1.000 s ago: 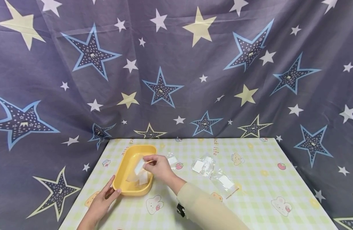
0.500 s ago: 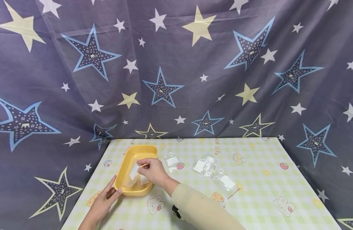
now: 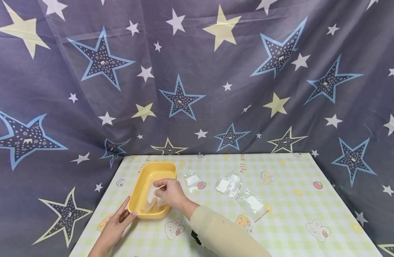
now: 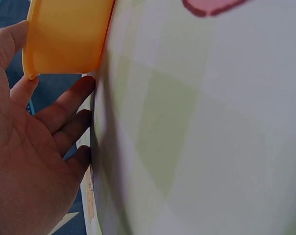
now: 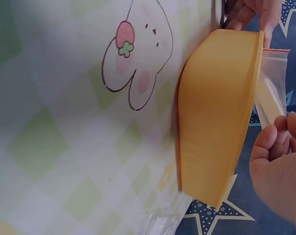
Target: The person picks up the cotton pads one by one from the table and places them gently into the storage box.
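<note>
A yellow rectangular plastic box (image 3: 141, 185), open at the top, sits on the left part of the table. My left hand (image 3: 112, 228) holds its near left corner, thumb at the near rim and index finger along the left side; the other fingers are spread below in the left wrist view. Over the box, my right hand (image 3: 172, 192) pinches a small clear zip bag (image 5: 273, 85) between thumb and fingertips. That bag has a red seal line and a pale insert. Beneath the right hand another pale packet (image 3: 161, 202) partly shows in the box.
Several clear bags with white inserts lie right of the box: one bag (image 3: 192, 179) close by, overlapping bags (image 3: 228, 185) farther off, and one bag (image 3: 253, 205) nearer me. A checked cloth with cartoon prints covers the table (image 3: 280, 228). A star-patterned curtain (image 3: 197, 64) hangs behind.
My right hand has moved slightly left and lower over the box, the pinched bag sinking into it. My left hand has stayed at the corner. The head view shifted slightly.
</note>
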`<state>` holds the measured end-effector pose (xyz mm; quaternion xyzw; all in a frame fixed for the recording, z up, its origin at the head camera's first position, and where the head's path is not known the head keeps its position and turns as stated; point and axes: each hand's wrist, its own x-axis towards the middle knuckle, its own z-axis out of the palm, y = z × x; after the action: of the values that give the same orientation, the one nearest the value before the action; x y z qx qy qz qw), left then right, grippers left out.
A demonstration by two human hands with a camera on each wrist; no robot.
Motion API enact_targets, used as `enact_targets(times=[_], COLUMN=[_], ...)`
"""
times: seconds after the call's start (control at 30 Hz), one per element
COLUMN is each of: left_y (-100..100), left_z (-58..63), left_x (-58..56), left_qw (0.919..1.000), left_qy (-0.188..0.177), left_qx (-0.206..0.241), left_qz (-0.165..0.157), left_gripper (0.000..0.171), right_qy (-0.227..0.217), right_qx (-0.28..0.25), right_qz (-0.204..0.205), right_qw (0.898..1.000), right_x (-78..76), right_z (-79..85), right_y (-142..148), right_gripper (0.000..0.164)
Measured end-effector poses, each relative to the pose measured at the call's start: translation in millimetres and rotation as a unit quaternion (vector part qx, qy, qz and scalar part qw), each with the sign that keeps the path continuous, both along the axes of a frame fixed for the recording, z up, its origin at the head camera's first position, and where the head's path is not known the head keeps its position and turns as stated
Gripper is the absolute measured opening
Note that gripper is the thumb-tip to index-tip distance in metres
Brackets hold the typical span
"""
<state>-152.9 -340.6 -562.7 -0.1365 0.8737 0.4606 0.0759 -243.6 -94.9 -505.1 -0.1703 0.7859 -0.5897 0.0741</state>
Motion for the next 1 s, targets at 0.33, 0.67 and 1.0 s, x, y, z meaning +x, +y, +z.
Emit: enact_targets(times=[0.33,0.67,1.0], left_y=[0.4,1.1,1.0], left_z=[-1.9,1.2,0.9], left_x=[0.6,0.0,-0.7], left_qw=[0.9998,0.9998,0.9998], left_qy=[-0.013,-0.005,-0.004], left_qx=[-0.015,-0.018,-0.021], left_qz=[0.005,0.002,0.002], left_gripper=[0.096,0.094,0.095], right_qy=[0.031,0.048,0.035], right_qx=[0.109,0.110,0.096], right_qz=[0.024,0.029,0.020], right_qw=[0.993,0.992,0.995], right_x=[7.6,8.4,8.0], right_z=[3.7,0.1,0.2], right_y=[0.9,0.4,4.3], right_gripper=[0.036,0.035,0.034])
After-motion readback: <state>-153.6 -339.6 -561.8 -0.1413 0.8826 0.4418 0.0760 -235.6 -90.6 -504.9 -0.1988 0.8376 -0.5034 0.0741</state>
